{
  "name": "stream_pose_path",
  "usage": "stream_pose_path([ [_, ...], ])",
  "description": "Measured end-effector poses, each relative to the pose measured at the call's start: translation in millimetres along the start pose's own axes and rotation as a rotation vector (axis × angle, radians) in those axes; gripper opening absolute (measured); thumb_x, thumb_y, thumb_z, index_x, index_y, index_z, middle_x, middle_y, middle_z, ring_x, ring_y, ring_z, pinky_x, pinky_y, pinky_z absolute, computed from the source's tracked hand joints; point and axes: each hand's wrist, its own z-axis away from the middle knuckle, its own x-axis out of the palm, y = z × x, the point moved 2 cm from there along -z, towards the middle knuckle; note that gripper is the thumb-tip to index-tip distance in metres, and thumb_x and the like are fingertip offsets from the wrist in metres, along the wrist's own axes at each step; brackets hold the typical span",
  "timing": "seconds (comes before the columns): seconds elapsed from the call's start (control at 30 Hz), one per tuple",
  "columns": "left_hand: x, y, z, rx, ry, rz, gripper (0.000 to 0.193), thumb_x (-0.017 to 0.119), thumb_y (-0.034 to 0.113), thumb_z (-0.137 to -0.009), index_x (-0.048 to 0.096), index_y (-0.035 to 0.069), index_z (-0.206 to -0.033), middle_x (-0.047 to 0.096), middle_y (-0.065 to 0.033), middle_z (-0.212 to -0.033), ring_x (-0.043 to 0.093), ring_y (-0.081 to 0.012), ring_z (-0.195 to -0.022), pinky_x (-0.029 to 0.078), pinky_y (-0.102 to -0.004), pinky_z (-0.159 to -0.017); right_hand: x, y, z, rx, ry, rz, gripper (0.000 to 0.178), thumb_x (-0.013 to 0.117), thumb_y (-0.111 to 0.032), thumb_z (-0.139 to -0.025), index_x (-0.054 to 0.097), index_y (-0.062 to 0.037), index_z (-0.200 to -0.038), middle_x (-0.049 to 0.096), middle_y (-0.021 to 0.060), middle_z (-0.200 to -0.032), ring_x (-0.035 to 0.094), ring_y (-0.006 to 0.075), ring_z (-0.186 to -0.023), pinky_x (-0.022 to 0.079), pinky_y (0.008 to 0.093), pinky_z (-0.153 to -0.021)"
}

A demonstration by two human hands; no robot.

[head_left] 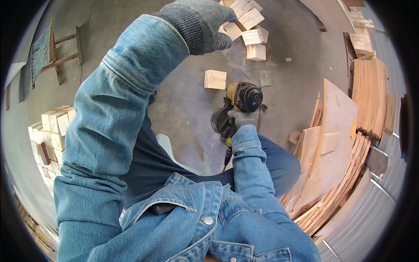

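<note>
1. Black-and-yellow handheld power tool [238, 97]: in grey-gloved right hand [243, 118], over grey concrete floor [288, 87]; right grip clenched around its handle.
2. Pale rectangular wooden blocks [255, 52]: on the floor, ahead of the tool.
3. Grey-gloved left hand [208, 24]: ahead-left of the tool; grip released, fingers parted; block contact cannot be determined.
4. Pale plywood panel [334, 131]: right of the tool.

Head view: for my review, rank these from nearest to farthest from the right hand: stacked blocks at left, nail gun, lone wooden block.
1. Nail gun: gripped in the right hand.
2. Lone wooden block: ahead, slightly left.
3. Stacked blocks: far out at left.
</note>
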Motion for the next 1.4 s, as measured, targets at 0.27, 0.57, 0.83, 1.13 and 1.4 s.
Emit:
stream_pose_path([
  [0.27,6,12,-6,0.041,0.012,-0.075,0.061,0.074,0.040,-0.091,0.054,0.015,-0.143,0.063,-0.0147,-0.135,0.059,-0.0336,-0.127,0.047,-0.0464,-0.110,7,79,-32,0.080,-0.001,0.029,0.021,0.079,0.002,-0.067,0.067,0.0040,-0.084,0.067,0.0122,-0.066,0.062,0.0245,-0.048,0.050,0.0372,-0.044],
  [0.57,25,31,-25,0.040,-0.080,-0.127,0.056,0.073,0.038,-0.091,0.056,0.016,-0.140,0.064,-0.0158,-0.133,0.062,-0.0339,-0.123,0.049,-0.0460,-0.107,26,123,-39,0.329,-0.146,-0.097,0.012,0.075,-0.001,-0.073,0.069,0.0022,-0.083,0.065,0.0115,-0.061,0.060,0.0247,-0.046,0.046,0.0368,-0.043],
  [0.83,45,39,-30,0.056,-0.122,-0.145,0.055,0.075,0.033,-0.090,0.058,0.015,-0.139,0.063,-0.0146,-0.135,0.060,-0.0329,-0.124,0.047,-0.0445,-0.109,24,137,-58,0.393,-0.222,0.094,0.013,0.067,-0.016,-0.084,0.070,-0.0062,-0.092,0.066,0.0096,-0.064,0.064,0.0239,-0.049,0.049,0.0368,-0.046],
  [1.13,104,27,-54,-0.080,-0.472,-0.243,0.064,0.075,0.035,-0.088,0.053,0.015,-0.144,0.060,-0.0131,-0.141,0.057,-0.0323,-0.130,0.046,-0.0426,-0.111,13,107,-46,0.467,-0.385,0.016,0.027,0.053,-0.021,-0.091,0.073,-0.0109,-0.107,0.076,0.0156,-0.096,0.075,0.0249,-0.086,0.059,0.0424,-0.070],
  [1.4,191,13,-66,-0.177,-0.621,-0.268,0.074,0.077,0.034,-0.079,0.052,0.017,-0.146,0.055,-0.0137,-0.144,0.054,-0.0326,-0.133,0.045,-0.0427,-0.111,49,176,-99,0.281,-0.368,0.418,0.041,0.052,-0.029,-0.093,0.069,-0.0129,-0.127,0.071,0.0102,-0.126,0.067,0.0219,-0.118,0.052,0.0329,-0.099],
])
